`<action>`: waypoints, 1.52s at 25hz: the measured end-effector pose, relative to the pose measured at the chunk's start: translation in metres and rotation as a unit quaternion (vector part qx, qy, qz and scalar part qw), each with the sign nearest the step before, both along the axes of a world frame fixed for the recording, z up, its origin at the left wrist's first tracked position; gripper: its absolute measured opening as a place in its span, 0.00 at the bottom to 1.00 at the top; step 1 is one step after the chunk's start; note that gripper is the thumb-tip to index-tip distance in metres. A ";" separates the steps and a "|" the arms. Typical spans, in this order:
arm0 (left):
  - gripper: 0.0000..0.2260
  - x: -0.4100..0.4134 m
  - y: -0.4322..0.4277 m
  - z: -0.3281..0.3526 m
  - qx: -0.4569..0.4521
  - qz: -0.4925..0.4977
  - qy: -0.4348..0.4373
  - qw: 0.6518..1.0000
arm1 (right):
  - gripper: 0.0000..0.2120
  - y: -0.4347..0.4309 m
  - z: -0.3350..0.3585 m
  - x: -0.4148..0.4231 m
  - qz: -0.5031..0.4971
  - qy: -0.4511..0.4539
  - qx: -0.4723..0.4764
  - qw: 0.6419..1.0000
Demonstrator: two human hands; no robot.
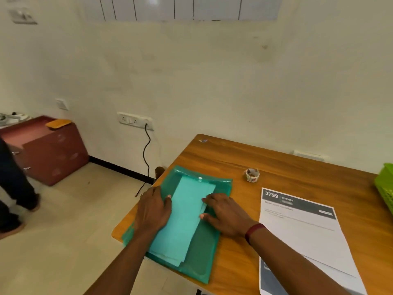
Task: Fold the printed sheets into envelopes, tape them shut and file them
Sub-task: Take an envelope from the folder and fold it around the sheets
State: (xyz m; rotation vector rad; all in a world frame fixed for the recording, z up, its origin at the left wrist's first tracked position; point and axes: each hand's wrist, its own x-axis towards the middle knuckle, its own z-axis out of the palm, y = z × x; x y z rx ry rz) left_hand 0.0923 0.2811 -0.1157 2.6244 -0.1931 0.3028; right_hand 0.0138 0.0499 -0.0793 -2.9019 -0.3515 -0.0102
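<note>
A translucent green plastic file folder [204, 258] with a white snap button lies at the table's left edge. Folded paper envelopes [182, 220] show through it as a light teal strip. My left hand [154, 209] lies flat on the folder's left side, fingers beside the strip. My right hand [225, 213] presses on the folder at the strip's right edge, fingers spread. A small roll of patterned tape [252, 175] stands on the table beyond the folder. Printed sheets [304, 235] with a dark header reading 3799 lie stacked to the right.
The wooden table [276, 165] stands against a cream wall. A green plastic basket [386, 188] sits at the right edge. On the floor to the left are a brown drawer cabinet [49, 150], a hanging black cable [146, 154] and a person's legs [14, 188].
</note>
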 end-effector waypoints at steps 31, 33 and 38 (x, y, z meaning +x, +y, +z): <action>0.23 -0.002 0.002 -0.003 -0.156 -0.004 -0.026 0.987 | 0.10 -0.002 0.034 0.159 -0.114 0.117 0.062 0.985; 0.23 -0.003 0.002 -0.001 -0.160 -0.002 -0.029 0.987 | 0.07 0.000 0.035 0.154 -0.100 0.065 0.040 0.992; 0.24 -0.003 0.002 0.003 -0.148 -0.008 -0.021 0.989 | 0.05 0.005 0.048 0.136 -0.083 -0.043 -0.026 0.995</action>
